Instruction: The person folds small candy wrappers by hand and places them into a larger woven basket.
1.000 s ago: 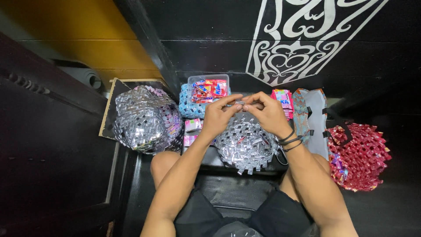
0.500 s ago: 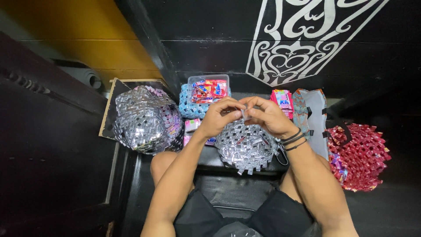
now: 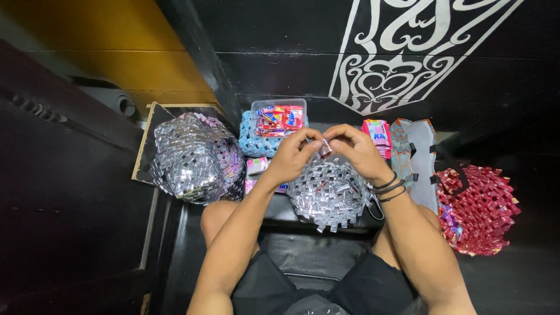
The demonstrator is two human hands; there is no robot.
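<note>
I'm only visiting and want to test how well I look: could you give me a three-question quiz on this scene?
1. True or false: both hands pinch a small folded strip at the top rim of the silver woven piece.
2. What lies in the clear plastic tub? A) scissors B) colourful wrappers C) beads
3. Which woven piece sits on the person's right side, and what colour is it?

Key
1. True: the left hand and right hand meet there, fingertips together on the strip.
2. B.
3. The red woven basket; the large silver woven ball is on the left.
</note>
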